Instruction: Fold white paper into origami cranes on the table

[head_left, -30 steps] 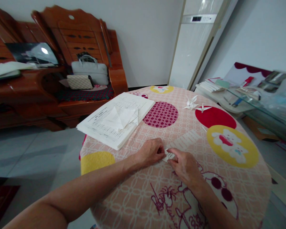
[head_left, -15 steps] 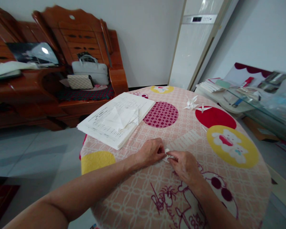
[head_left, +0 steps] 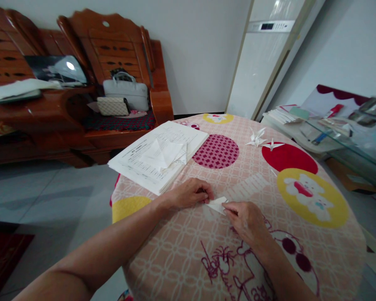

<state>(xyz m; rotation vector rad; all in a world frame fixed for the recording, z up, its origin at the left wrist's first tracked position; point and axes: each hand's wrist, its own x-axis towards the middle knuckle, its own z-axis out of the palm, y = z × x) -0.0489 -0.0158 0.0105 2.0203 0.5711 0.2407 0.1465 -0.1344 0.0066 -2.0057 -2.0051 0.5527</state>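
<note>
A small piece of folded white paper (head_left: 217,204) lies low over the patterned tablecloth (head_left: 175,251), between my two hands. My left hand (head_left: 192,193) pinches its left end with curled fingers. At its right end, the thumb and forefinger of my right hand (head_left: 245,217) are closed on the paper. Just beyond my hands rests a flat translucent strip with printed lines (head_left: 249,186). Farther back on the right are folded white paper cranes (head_left: 256,137).
To the left on the round table sits a stack of printed sheets (head_left: 156,175) with a folded white paper (head_left: 163,154) on top. A wooden chair (head_left: 119,46) holding bags (head_left: 127,91) stands behind. At the right is a glass-topped side table (head_left: 341,142) with papers.
My hands have moved apart, the left one leftward, and more of the folded paper shows between them. The whole view has shifted slightly.
</note>
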